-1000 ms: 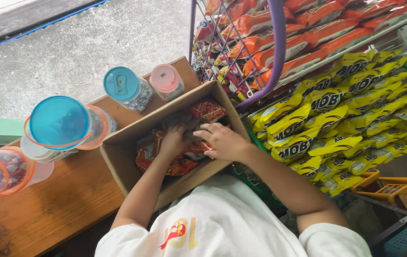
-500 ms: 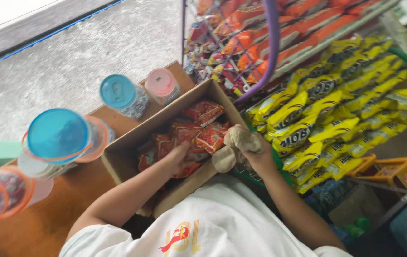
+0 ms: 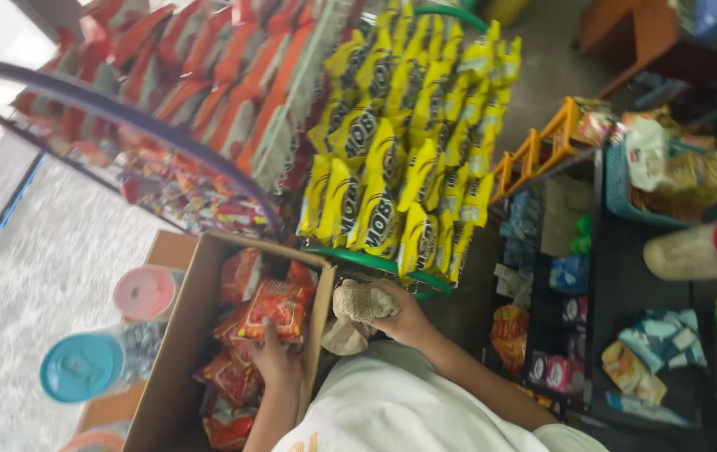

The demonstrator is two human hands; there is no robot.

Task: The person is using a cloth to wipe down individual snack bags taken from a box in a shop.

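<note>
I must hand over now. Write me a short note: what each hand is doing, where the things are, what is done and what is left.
Left hand: inside the cardboard box, gripping a red snack packet partly lifted above the others.
Right hand: beside the box's right wall, fingers closed on a crumpled beige cloth.
Things: the box sits on a wooden table and holds many red packets. The yellow packets hang on the rack just beyond.
Done: one packet is in hand.
Left: the rest of the red packets lie in the box.
</note>
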